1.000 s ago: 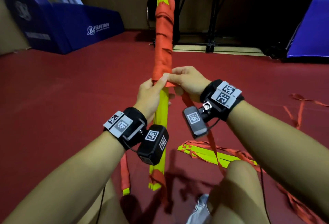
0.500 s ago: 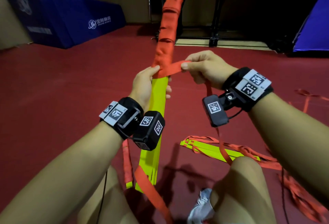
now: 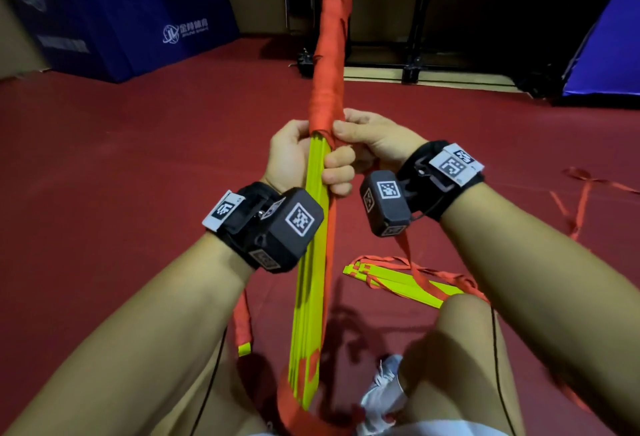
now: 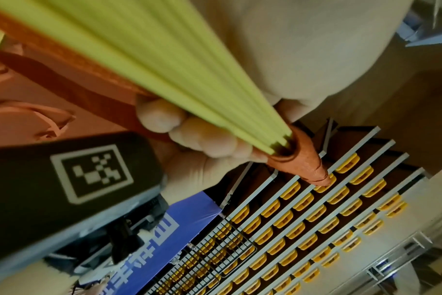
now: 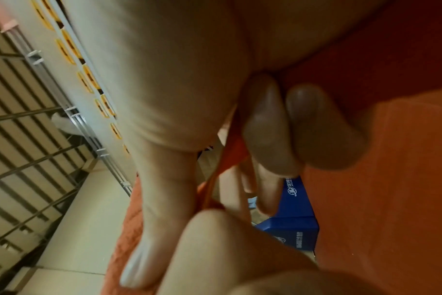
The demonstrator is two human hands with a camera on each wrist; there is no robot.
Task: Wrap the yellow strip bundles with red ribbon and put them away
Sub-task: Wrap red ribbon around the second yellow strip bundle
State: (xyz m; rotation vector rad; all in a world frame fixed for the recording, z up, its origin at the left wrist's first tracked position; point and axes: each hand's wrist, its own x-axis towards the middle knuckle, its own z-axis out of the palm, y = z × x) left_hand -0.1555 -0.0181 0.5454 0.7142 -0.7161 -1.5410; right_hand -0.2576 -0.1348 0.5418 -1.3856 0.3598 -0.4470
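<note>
The left hand (image 3: pixel 294 155) grips the yellow strip bundle (image 3: pixel 313 262), held nearly upright in front, with its upper part covered in red ribbon (image 3: pixel 329 89). The right hand (image 3: pixel 367 138) pinches the ribbon at the wrap's lower edge (thumb pressing there). Each next turn should, I think, be pulled tight and overlap the last.

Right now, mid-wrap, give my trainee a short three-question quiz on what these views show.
1. True or false: the red ribbon covers the held yellow strip bundle end to end.
2. Where is the second yellow strip bundle? A: on the red floor; B: on a table; C: across the lap.
3. Fill in: the ___ hand grips the held bundle's bare part.
Key: 1 false, its lower part is bare; 2 A; 3 left hand.
</note>
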